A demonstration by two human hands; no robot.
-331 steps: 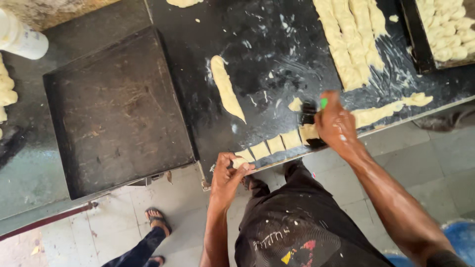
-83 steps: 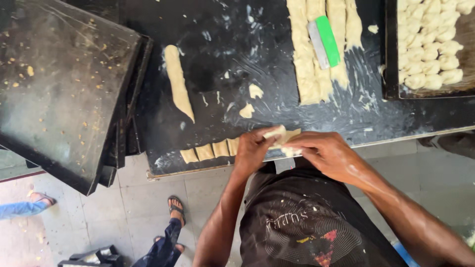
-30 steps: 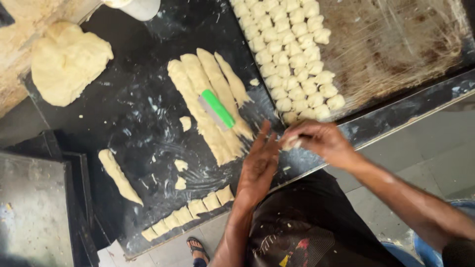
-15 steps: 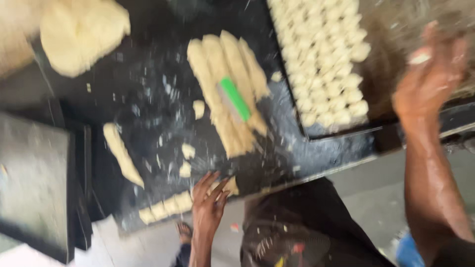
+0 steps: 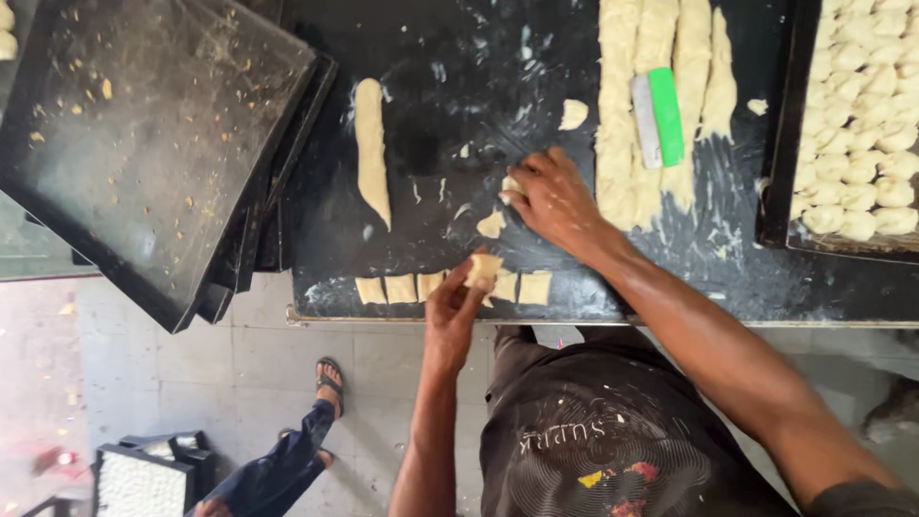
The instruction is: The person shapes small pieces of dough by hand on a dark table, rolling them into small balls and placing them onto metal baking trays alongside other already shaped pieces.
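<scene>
My left hand pinches a small cut dough piece at the near edge of the black worktop. More cut pieces lie in a row beside it. Farther in, my right hand closes its fingers on a dough scrap; another scrap lies just beside it. A long dough strip lies to the left. Several rolled dough ropes lie to the right, with a green-handled scraper resting on them.
A stack of dark empty baking trays overhangs the worktop's left side. At the right, a tray holds several shaped dough pieces. Another person's sandalled foot stands on the tiled floor below, near a crate.
The view has swung back to the left part of the worktop. My right hand came down from the tray at the right onto a scrap. My left hand picked up a cut piece.
</scene>
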